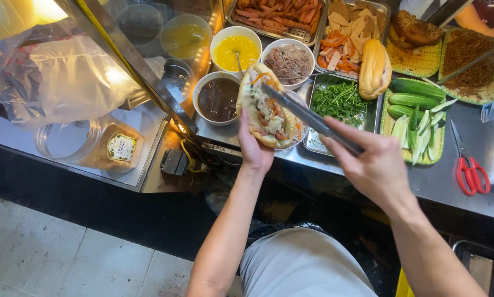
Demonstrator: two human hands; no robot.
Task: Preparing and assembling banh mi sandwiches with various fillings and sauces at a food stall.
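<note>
left hand [253, 144]: at about 12 o'clock from the wrist, fingers wrapped under and around the split, filled baguette sandwich [266, 107]; it cradles the bread with the cut side up, likely so the filling stays in and stays reachable

sandwich: held just above the front edge of the stainless steel counter [439, 181], over the row of bowls; pale shredded filling, orange strips and meat show in the opening

right hand [370, 162]: at 3 o'clock of the sandwich, fingers squeezed narrow around the handle end of long metal tongs [307, 117]; the tongs run toward 10 o'clock, their tips lying over the filling; whether they pinch anything i cannot tell

bowls: at 12 o'clock of the sandwich, a white bowl of yellow sauce [236, 50] with a spoon; at 1 o'clock, a white bowl of minced brown meat [288, 61]; at 9 o'clock, a white bowl of dark sauce [218, 99]; all close by, seemingly for short reaches

greens: metal tray of chopped green herbs [340, 102], just past the tongs at 2 o'clock

bread and cucumber: whole golden bread roll [374, 69] at 2 o'clock; whole and sliced green cucumbers [417, 107] on a woven tray at 3 o'clock

far right: red-handled scissors [470, 168] flat on the counter

far left: clear plastic bag [54, 77] at 9 o'clock, beside the glass case
</note>
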